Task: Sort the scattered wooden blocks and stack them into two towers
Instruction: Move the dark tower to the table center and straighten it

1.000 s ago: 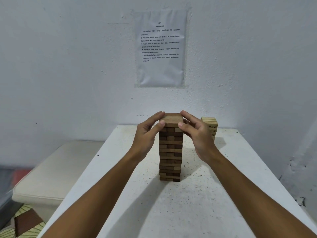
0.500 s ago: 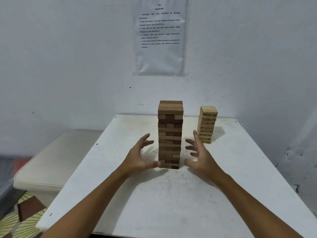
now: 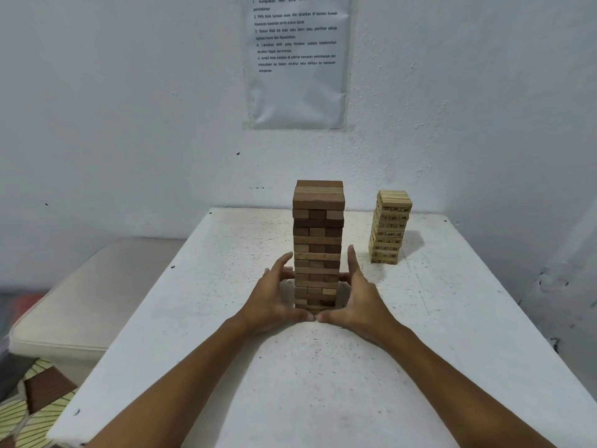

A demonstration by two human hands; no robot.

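A tall tower of brown and tan wooden blocks [image 3: 318, 234] stands upright in the middle of the white table [image 3: 452, 334]. My left hand [image 3: 274, 299] lies against the tower's lower left side with straight fingers. My right hand [image 3: 358, 295] lies against its lower right side the same way. The two thumbs nearly meet in front of the tower's base. A shorter tower of pale numbered blocks [image 3: 389, 226] stands apart at the back right of the table, untouched.
A white wall rises right behind the table, with a printed sheet [image 3: 297, 59] stuck on it. A cream cushioned seat [image 3: 84, 305] sits lower at the left. A patterned mat with a dark brown tile [image 3: 45, 389] lies on the floor.
Both hands left the top of the brown tower, dropped to table level, then closed in on the tower's lower sides. The camera tilted down a little.
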